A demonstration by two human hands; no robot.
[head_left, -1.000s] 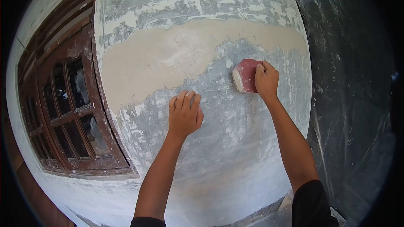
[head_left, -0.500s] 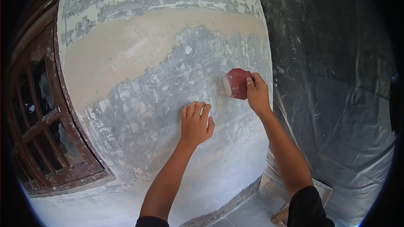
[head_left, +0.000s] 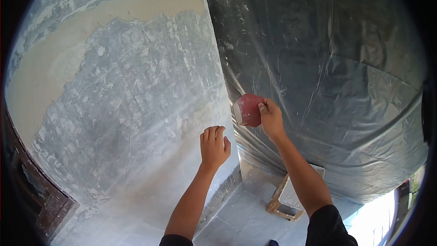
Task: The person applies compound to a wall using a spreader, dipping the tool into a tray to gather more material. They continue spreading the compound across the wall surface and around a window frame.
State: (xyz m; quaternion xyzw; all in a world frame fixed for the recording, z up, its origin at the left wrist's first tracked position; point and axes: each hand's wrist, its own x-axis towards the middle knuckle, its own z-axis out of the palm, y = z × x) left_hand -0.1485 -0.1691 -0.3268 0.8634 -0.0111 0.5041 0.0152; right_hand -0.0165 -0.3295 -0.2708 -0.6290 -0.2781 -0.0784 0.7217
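A dark red putty spreader (head_left: 250,110), its left edge coated with pale putty, is pinched between the thumb and fingers of my right hand (head_left: 271,117). It is held where the wall's right edge meets the dark plastic sheet. My left hand (head_left: 214,148) holds nothing, its fingers loosely bent and the thumb apart, in front of the lower part of the wall. The wall (head_left: 132,73) is grey with white patches, and a smooth beige band of putty (head_left: 150,7) runs across its upper part.
Dark plastic sheeting (head_left: 309,77) hangs on the right. Below it, a small wooden stool (head_left: 291,196) with a pale, spattered top stands on the tiled floor (head_left: 236,212). A brown wooden window frame (head_left: 57,209) is at the lower left.
My view has turned right and down, showing more sheeting, the stool and the floor. My right hand with the spreader has moved from in front of the wall to its right edge.
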